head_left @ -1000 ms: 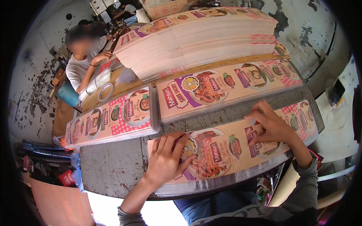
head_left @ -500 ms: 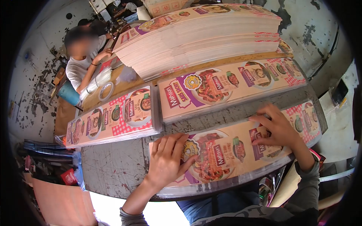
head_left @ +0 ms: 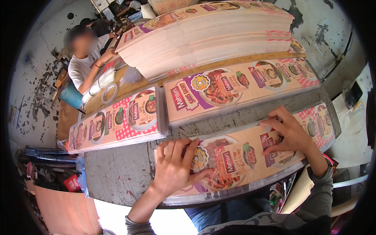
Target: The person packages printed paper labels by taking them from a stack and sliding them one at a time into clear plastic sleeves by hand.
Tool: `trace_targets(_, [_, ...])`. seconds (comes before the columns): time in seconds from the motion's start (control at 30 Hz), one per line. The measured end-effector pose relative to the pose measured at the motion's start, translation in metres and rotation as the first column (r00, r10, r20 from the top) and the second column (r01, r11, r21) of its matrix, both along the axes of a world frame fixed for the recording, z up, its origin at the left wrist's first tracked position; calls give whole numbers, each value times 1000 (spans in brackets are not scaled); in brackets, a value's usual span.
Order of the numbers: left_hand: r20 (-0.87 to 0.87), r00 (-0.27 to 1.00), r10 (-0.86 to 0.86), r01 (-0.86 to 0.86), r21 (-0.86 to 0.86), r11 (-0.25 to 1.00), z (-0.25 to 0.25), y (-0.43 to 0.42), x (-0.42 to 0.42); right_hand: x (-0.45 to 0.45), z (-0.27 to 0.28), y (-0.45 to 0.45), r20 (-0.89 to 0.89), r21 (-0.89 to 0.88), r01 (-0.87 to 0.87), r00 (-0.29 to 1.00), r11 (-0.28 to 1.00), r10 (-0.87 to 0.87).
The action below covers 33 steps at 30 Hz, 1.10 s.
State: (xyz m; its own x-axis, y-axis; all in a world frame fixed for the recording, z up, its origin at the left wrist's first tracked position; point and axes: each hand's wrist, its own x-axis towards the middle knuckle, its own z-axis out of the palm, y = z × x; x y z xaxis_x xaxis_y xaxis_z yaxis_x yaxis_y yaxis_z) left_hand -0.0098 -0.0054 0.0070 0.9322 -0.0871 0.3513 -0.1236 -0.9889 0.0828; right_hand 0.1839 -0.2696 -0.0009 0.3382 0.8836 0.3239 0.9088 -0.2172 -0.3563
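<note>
A plastic-covered stack of printed food-label sheets (head_left: pixel 250 172) lies along the near table edge, under both of my hands. At its left end, my left hand (head_left: pixel 174 168) rests on the top sheet, fingers bent over the far edge and thumb stretched out to the right. My right hand (head_left: pixel 290 135) touches the stack right of its middle, its fingers toward the far edge and its thumb apart on the print. Neither hand holds anything I can see. Beyond them lie a second long stack of printed sheets (head_left: pixel 235 88) and a shorter stack (head_left: pixel 117 119) at the left.
A tall pile of printed sheets (head_left: pixel 207 39) stands at the back. A tape roll (head_left: pixel 109 93) and white strips (head_left: pixel 98 84) lie left of it. Another person (head_left: pixel 84 58) sits at the far left beside a blue bucket (head_left: pixel 71 95). The grey table (head_left: pixel 117 172) is scratched.
My left thumb has slid a little to the right over the print. My right hand stays in nearly the same place, and the stacks look unmoved.
</note>
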Motion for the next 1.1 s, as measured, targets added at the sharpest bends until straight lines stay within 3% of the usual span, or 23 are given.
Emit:
trace_targets(0.4, [24,999,-30,33,-103,994,-5,4,2,0,5,1,25,-2,-24,999,1000,24])
trace_targets(0.67, [24,997,-70,73,-198,977,-14,8,3,-6,10,5,201,-31,-20,979,999,25])
trace_targets(1.1, [5,999,-52,52,-194,980,-12,6,3,-6,4,2,152,0,-9,988,1000,9])
